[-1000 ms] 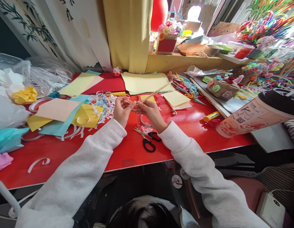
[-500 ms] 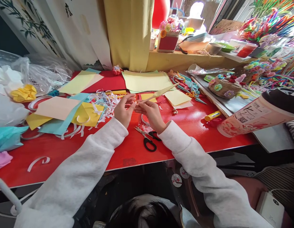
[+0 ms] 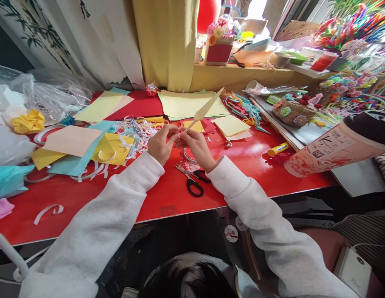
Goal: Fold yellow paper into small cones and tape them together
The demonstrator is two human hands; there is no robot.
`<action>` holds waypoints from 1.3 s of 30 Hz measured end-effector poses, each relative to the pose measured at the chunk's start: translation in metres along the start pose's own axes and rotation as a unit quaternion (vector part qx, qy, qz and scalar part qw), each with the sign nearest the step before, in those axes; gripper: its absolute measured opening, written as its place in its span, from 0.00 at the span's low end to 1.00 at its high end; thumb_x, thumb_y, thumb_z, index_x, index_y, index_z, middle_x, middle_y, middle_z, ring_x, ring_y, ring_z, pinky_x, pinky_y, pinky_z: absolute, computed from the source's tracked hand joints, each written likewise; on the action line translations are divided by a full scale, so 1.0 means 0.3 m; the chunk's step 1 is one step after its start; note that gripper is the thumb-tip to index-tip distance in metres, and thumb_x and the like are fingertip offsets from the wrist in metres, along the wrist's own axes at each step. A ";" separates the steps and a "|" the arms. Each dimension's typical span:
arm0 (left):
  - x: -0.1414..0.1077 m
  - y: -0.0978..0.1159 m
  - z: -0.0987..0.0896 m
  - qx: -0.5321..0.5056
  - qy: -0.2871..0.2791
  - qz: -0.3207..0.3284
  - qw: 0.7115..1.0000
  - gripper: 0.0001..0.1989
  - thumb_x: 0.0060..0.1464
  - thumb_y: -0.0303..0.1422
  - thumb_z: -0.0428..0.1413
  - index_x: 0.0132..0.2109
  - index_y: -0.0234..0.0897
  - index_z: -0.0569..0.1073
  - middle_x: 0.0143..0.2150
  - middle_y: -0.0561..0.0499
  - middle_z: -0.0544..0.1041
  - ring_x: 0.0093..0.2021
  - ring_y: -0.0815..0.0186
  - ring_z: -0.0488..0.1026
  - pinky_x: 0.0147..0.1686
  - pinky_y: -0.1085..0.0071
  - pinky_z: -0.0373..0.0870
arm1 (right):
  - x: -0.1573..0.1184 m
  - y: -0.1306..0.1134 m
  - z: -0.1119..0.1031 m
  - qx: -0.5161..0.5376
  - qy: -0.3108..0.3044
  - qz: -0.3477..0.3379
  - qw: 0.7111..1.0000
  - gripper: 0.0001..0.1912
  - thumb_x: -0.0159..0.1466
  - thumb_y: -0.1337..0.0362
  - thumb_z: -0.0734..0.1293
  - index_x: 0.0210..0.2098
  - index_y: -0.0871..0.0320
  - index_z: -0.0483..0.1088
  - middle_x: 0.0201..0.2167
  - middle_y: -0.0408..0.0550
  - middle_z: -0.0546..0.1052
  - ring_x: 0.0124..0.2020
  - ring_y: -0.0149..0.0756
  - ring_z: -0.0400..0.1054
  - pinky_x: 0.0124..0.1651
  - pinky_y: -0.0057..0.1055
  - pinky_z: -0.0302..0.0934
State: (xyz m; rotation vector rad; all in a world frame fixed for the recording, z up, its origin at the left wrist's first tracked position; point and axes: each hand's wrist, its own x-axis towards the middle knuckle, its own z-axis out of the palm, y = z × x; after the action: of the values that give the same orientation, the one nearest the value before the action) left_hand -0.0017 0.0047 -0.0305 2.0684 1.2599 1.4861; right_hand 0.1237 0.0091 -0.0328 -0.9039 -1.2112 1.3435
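A pale yellow strip of paper [image 3: 205,108], narrow at its lower end and wider toward a pointed top, rises from between my hands. My left hand [image 3: 163,142] and my right hand [image 3: 195,147] meet above the red table, fingers closed in a pinch around the narrow end. The exact grip of each fingertip is partly hidden. Just below my right hand lie black-handled scissors [image 3: 194,187], blades apart, beside a roll of tape [image 3: 190,155].
Paper scraps [image 3: 71,140] and shredded white strips cover the table's left. Sheets of yellow paper [image 3: 182,103] lie at the back. A yellow glue stick [image 3: 278,149] and a tilted drink cup [image 3: 323,151] are on the right, near a woven basket [image 3: 294,112].
The paper strip has swung from leaning far right to standing more upright. Both hands stay together in nearly the same place, and the view has shifted slightly.
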 end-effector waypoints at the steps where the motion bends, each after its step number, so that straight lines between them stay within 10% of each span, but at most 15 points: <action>1: 0.002 -0.003 0.000 0.003 -0.007 0.004 1.000 0.08 0.52 0.31 0.54 0.41 0.39 0.71 0.37 0.53 0.76 0.38 0.68 0.73 0.42 0.73 0.67 | 0.005 0.008 -0.002 -0.010 0.006 -0.004 1.000 0.04 0.60 0.67 0.61 0.34 0.61 0.66 0.25 0.44 0.74 0.24 0.27 0.70 0.32 0.27 0.67; 12: 0.005 -0.023 0.012 0.001 -0.023 0.017 1.000 0.06 0.50 0.32 0.54 0.37 0.38 0.73 0.35 0.52 0.76 0.35 0.69 0.72 0.39 0.73 0.67 | 0.014 0.024 -0.020 -0.137 0.058 -0.107 0.983 0.05 0.59 0.65 0.62 0.33 0.58 0.68 0.27 0.41 0.73 0.30 0.27 0.69 0.39 0.27 0.67; 39: 0.012 -0.053 -0.006 -0.021 -0.022 -0.003 1.000 0.07 0.50 0.34 0.55 0.37 0.36 0.71 0.34 0.51 0.75 0.35 0.68 0.72 0.40 0.72 0.67 | 0.009 -0.025 -0.044 -0.202 -0.100 -0.114 0.968 0.08 0.59 0.66 0.60 0.32 0.58 0.71 0.28 0.43 0.74 0.31 0.29 0.70 0.39 0.29 0.68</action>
State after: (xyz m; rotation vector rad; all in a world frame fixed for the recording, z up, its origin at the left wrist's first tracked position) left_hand -0.0105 0.0162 -0.0381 2.0582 1.2059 1.4435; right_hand 0.1375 0.0135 -0.0279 -0.8897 -1.7331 1.0364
